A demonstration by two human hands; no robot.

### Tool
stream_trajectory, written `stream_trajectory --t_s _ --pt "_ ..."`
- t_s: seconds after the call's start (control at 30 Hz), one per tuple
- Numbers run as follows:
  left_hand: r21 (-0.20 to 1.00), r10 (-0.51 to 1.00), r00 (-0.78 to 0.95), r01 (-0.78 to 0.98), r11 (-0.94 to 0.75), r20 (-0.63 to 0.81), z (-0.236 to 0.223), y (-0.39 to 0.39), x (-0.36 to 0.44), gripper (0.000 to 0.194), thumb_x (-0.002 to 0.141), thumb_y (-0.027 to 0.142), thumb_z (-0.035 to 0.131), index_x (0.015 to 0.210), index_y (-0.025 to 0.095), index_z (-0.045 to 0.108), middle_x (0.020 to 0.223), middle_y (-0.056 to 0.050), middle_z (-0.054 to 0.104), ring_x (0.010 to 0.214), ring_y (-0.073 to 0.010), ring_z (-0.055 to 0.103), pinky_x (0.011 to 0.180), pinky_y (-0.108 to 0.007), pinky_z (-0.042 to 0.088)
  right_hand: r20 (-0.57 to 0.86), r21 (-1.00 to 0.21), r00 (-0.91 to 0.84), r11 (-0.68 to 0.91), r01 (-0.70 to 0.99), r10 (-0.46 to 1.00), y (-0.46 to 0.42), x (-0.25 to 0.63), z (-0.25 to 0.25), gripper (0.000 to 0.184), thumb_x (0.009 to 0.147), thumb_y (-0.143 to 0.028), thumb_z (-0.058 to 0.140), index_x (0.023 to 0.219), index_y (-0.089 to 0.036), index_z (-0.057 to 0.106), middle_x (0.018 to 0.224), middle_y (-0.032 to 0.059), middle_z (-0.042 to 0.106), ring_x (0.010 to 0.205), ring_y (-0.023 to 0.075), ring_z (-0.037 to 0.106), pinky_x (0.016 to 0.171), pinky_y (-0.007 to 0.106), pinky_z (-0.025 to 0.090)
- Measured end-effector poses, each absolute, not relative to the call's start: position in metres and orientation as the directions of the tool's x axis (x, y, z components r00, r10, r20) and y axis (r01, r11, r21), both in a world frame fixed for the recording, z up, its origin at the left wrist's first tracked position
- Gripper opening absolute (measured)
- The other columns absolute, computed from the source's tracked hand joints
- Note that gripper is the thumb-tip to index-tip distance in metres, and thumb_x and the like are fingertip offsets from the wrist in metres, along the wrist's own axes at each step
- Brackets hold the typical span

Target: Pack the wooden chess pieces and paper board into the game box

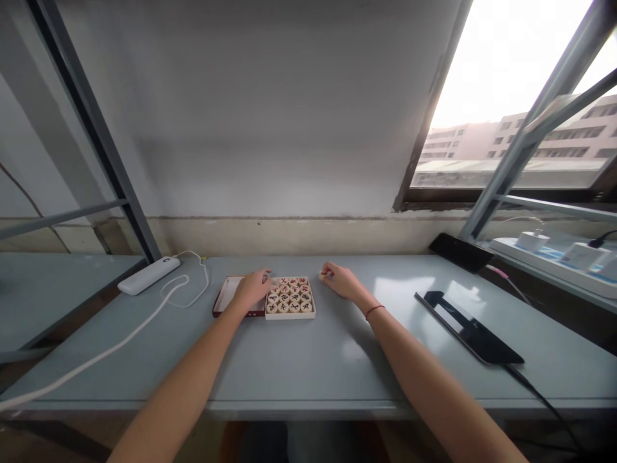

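Observation:
A white box [290, 316] of round Chinese chess pieces [295, 298] sits mid-desk, its pieces in rows with red and dark characters. Against its left side lies a dark red box lid [215, 310] with a pale inside. My left hand [253, 289] reaches over the lid to the box's left edge, fingers bent and a little apart; whether it touches the box is unclear. To the right of the box, my right hand [339, 280] is closed in a pinch on one pale chess piece [322, 275], partly hidden by the fingers, just above or on the desk.
A white power bank-like device [148, 275] with a white cable lies at the left. On the right are a black flat device [470, 328] with a cable, a black object [460, 253] by the wall and a power strip [554, 260]. Metal posts frame the desk [289, 366].

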State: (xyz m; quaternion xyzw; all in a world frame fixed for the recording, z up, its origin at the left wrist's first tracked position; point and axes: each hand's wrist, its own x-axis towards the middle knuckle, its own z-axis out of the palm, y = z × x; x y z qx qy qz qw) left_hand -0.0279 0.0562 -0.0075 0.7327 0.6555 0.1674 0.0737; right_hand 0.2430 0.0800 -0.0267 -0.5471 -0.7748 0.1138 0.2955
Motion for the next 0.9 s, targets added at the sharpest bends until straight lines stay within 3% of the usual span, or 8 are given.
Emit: stream_trajectory --t_s 0.23,0.57,0.9 --pt "0.349 0.988 0.095 0.928 -0.131 0.118 -0.01 0.059 -0.028 0.034 0.082 0.03 0.043 0.112 0.023 0.059 0.102 -0.006 0.068 0.092 -0.0228 0.062 0.074 -0.028 0.043 0.38 -0.482 -0.208 0.385 0.787 0.901 0.086 0.242 -0.037 0.013 0.075 -0.022 0.049 0.086 -0.02 0.055 0.085 0.005 0.066 0.074 0.0172 0.057 0.066 0.025 0.039" --pt "0.377 0.988 0.098 0.916 -0.135 0.115 -0.005 0.053 -0.023 0.03 0.083 0.024 0.04 0.102 0.019 0.063 0.09 -0.007 0.07 0.081 -0.0213 0.063 0.065 -0.025 0.042 0.418 -0.502 -0.195 0.404 0.764 0.887 0.088 0.234 -0.039 0.013 0.076 -0.025 0.049 0.087 -0.021 0.055 0.085 0.0042 0.066 0.074 0.0171 0.059 0.066 0.025 0.039" --pt "0.366 0.984 0.115 0.917 -0.157 0.133 -0.01 0.061 -0.023 0.03 0.085 0.025 0.04 0.102 0.021 0.064 0.098 -0.007 0.069 0.089 -0.0218 0.062 0.07 -0.026 0.042 0.447 -0.527 -0.192 0.43 0.733 0.874 0.093 0.234 -0.047 0.013 0.077 -0.027 0.05 0.089 -0.021 0.051 0.089 0.0049 0.066 0.079 0.0179 0.06 0.069 0.026 0.041"
